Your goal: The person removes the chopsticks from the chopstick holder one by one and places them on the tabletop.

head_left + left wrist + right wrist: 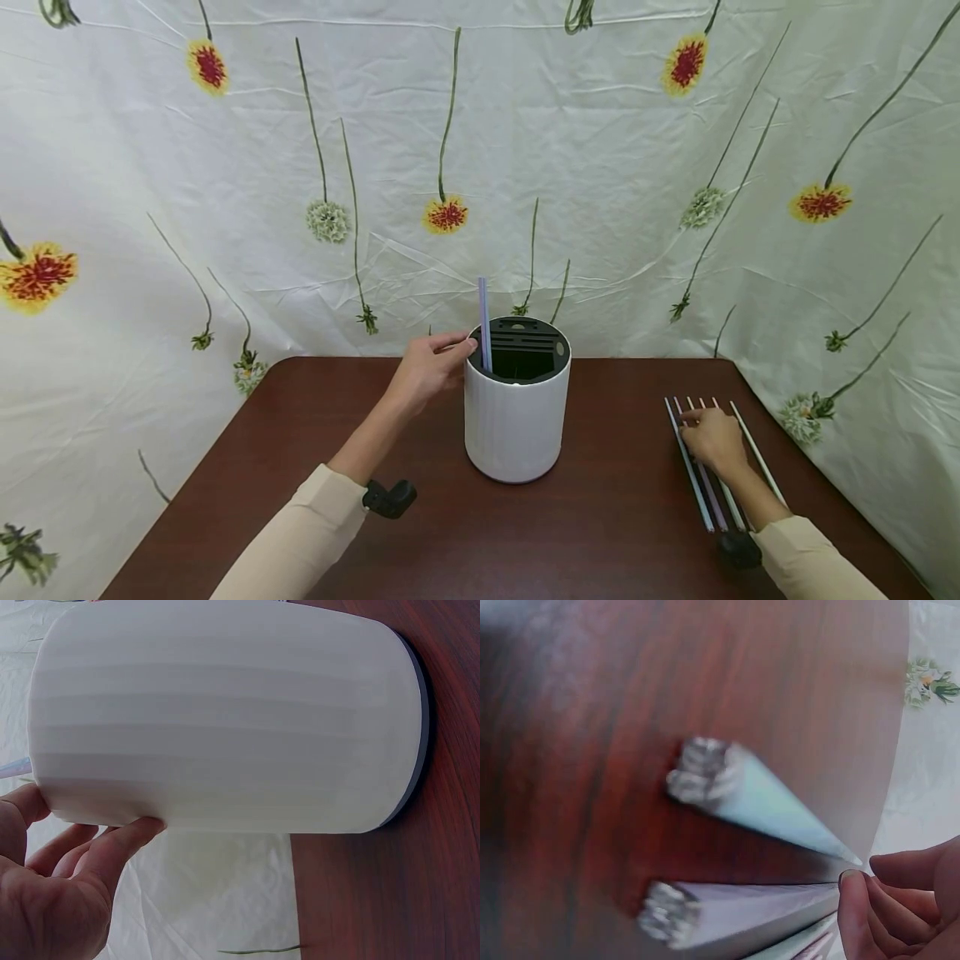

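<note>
A white round utensil holder [513,429] with a black slotted top [522,335] stands upright on the table. One purple stick [484,327] rises from its opening at the left. My left hand [429,371] holds the holder by its upper left rim, the thumb at the top edge and fingers [120,844] along the side. Over at the right, my right hand [714,437] is above a row of long thin sticks. Its thumb and index fingertips pinch around the far part of the outermost light blue stick [772,799]. A purple stick [742,911] with a silvery end lies beside it.
Pale green and white sticks [759,454] lie in the same row, partly under the right hand and wrist. The dark red-brown table [337,417] ends at a white cloth [390,100] printed with flowers. Each wrist wears a black camera [390,498].
</note>
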The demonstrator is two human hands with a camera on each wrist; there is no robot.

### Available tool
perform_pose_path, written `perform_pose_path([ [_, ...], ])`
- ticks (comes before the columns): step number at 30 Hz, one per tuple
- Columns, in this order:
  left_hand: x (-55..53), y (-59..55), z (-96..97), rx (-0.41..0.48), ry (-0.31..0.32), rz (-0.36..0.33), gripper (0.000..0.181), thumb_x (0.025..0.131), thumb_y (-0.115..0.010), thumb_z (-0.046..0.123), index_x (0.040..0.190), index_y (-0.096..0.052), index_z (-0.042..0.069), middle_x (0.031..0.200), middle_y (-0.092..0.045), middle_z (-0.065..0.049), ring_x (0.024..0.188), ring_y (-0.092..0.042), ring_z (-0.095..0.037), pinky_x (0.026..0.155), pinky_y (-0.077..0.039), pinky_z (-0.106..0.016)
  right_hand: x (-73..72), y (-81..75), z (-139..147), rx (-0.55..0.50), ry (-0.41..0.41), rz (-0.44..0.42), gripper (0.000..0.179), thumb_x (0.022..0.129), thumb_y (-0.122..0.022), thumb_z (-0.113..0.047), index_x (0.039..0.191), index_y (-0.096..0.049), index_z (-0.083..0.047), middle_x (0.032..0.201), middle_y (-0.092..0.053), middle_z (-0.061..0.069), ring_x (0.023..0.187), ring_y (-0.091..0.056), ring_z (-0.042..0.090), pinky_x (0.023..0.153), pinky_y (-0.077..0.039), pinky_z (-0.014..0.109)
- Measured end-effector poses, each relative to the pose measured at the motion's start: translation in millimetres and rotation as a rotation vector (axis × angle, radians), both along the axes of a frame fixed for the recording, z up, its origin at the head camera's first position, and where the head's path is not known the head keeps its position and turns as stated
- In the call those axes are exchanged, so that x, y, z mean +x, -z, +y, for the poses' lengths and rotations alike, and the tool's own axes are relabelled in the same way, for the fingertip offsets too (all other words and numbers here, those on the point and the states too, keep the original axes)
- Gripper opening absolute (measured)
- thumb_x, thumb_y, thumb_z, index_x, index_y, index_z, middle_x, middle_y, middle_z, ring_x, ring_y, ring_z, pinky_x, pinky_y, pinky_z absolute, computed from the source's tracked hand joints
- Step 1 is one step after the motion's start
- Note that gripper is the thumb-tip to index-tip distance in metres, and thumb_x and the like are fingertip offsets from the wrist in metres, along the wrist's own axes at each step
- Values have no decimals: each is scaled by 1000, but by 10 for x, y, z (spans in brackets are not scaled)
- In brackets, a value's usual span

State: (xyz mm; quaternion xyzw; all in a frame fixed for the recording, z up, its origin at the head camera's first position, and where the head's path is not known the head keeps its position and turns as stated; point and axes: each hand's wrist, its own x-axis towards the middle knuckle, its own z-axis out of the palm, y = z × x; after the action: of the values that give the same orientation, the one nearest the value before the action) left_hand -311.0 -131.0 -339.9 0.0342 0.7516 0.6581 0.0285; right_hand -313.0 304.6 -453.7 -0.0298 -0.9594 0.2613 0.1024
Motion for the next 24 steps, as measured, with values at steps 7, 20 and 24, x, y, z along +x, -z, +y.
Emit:
perform_pose_path([
  [7,5,-8,3,-10,-2,-1,47,100,-67,28,142,-60,7,141,-62,-16,123,-65,-30,99,-54,-51,-46,-348,-170,4,-61,109,33,93,-66,-16,115,-72,8,107,-73,29,82,-70,41,65,-56,49],
  [20,6,4,5,-8,6,1,48,100,-67,29,143,-59,8,142,-61,-15,123,-64,-30,98,-55,-50,98,-1622,-1490,-313,-322,211,26,96,-68,-16,120,-71,-6,104,-77,19,82,-76,28,69,-62,38],
  [24,5,2,0,-8,11,1,48,100,-67,30,143,-59,9,142,-61,-15,124,-64,-30,98,-55,-49,141,-1721,-1877,-325,-408,207,27,95,-71,-19,120,-71,-9,104,-78,14,91,-76,26,74,-62,40],
])
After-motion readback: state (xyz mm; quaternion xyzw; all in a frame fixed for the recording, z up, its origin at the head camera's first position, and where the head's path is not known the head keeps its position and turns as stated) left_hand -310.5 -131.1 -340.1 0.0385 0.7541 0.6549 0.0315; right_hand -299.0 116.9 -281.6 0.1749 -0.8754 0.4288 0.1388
